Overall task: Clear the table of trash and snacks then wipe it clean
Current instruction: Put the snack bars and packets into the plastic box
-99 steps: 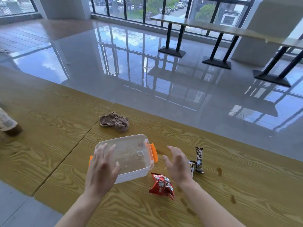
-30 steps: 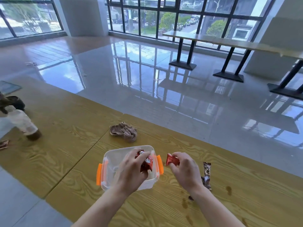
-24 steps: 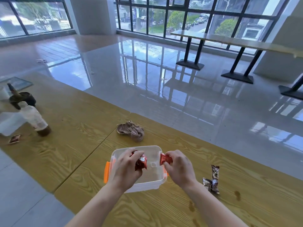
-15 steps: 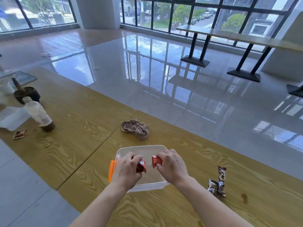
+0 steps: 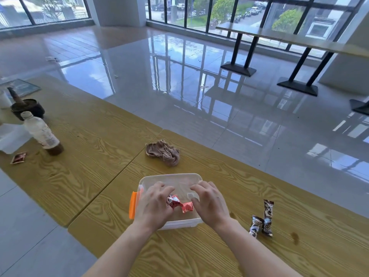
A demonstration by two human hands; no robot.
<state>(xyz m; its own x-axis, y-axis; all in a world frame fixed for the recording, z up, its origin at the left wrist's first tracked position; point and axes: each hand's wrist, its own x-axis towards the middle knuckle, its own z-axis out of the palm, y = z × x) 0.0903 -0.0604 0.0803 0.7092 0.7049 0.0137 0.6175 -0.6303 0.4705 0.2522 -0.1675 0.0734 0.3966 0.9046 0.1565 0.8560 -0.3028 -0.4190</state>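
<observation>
A clear plastic container point(image 5: 171, 179) with an orange clip point(image 5: 132, 204) sits on the wooden table point(image 5: 199, 252) in front of me. Both hands reach down into it. My left hand point(image 5: 154, 204) pinches a red-and-white snack packet point(image 5: 173, 200). My right hand point(image 5: 209, 202) pinches a red snack packet point(image 5: 188, 207). The two packets touch each other low inside the container. A crumpled brown cloth point(image 5: 163, 152) lies beyond the container.
Two dark-and-white snack bars point(image 5: 262, 220) lie right of the container, with a brown spill spot point(image 5: 295, 235) beyond them. On the left table stand a bottle point(image 5: 42, 134), a dark bowl point(image 5: 28, 108), a white sheet point(image 5: 10, 136) and a small red sachet point(image 5: 19, 157).
Each hand picked up a red packet, carried it over the container and has lowered it inside. My view has shifted left, which brings the bottle and bowl into sight.
</observation>
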